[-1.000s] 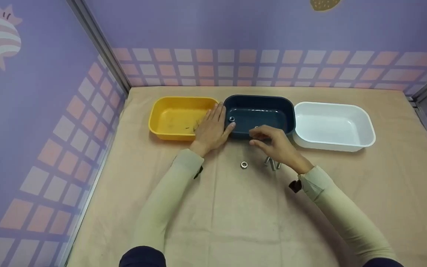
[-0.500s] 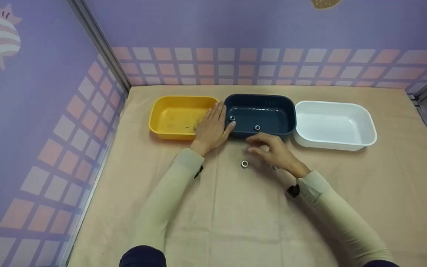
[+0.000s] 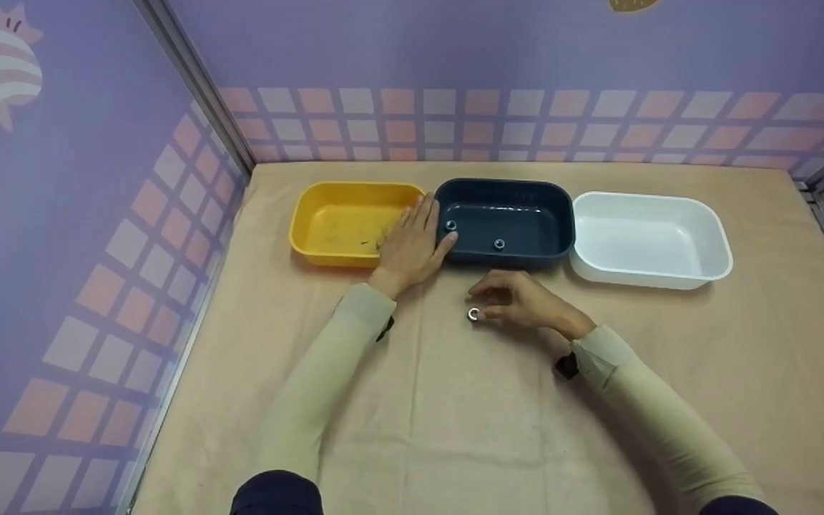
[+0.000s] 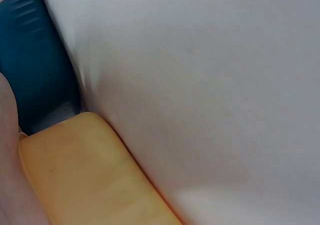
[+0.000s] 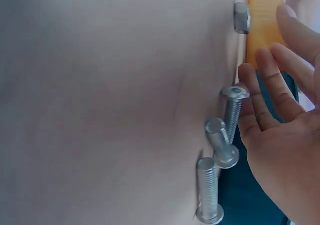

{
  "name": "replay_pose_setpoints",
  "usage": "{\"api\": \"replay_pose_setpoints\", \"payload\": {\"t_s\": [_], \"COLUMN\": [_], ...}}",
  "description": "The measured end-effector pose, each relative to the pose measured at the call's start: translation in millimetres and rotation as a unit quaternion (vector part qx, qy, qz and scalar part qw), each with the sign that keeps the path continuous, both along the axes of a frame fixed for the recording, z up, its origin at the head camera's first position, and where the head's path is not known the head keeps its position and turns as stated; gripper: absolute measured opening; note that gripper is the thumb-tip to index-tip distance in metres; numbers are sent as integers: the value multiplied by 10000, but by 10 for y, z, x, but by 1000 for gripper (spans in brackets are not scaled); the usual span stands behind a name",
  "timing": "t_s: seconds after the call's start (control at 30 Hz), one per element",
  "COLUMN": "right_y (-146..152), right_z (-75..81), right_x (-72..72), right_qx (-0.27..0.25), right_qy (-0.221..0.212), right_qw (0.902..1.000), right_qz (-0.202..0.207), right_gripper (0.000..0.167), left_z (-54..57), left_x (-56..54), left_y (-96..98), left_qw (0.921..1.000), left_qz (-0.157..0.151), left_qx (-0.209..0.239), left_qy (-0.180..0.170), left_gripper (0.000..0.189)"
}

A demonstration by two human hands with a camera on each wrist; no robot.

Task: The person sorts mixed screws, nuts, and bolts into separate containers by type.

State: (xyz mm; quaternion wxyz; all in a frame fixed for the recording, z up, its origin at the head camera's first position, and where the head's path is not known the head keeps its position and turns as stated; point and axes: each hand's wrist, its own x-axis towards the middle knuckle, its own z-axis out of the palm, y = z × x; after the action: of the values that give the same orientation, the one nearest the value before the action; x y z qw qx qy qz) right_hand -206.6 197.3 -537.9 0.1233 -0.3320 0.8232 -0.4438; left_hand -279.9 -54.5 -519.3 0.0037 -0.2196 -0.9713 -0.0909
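Observation:
My left hand (image 3: 410, 247) lies with straight fingers over the adjoining rims of the yellow box (image 3: 333, 259) and the dark blue box (image 3: 526, 262). On the cloth in front of the blue box is a metal nut (image 3: 473, 315). My right hand (image 3: 533, 302) reaches toward it, thumb and forefinger apart; the right wrist view shows the nut just past the fingertips, not gripped. Three bolts, among them a headed bolt (image 5: 208, 187), lie under the right palm, hidden in the head view. Inside the blue box sit a left nut (image 3: 451, 225) and a right nut (image 3: 499, 244).
A white box (image 3: 651, 275) stands to the right of the blue one. Small thin dark pieces (image 3: 365, 242) lie in the yellow box, partly hidden by my left hand. A beige cloth (image 3: 476, 429) covers the table, with patterned walls behind and at the left.
My right hand has drawn back from the blue box's front edge toward the loose nut, uncovering the right nut inside the box. It now covers the bolts. My left hand stays in place.

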Motion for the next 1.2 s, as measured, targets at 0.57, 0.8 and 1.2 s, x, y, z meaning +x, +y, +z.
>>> {"api": "replay_pose_setpoints", "payload": {"t_s": [0.57,0.8,1.2], "right_y": [-52,-70,-80], "right_z": [-9,-12,-8], "right_x": [3,-9,17], "right_qx": [808,870,815], "right_qy": [344,297,228], "right_qw": [9956,9954,9961], "right_qz": [336,282,249], "right_gripper": [33,28,23], "left_z": [3,27,16], "left_x": [14,29,11], "left_y": [-2,-3,-4], "left_qw": [9999,9999,10000], "left_qz": [-3,25,-7], "left_qx": [35,93,44], "left_qy": [-97,-92,-35], "left_gripper": [82,81,82]}}
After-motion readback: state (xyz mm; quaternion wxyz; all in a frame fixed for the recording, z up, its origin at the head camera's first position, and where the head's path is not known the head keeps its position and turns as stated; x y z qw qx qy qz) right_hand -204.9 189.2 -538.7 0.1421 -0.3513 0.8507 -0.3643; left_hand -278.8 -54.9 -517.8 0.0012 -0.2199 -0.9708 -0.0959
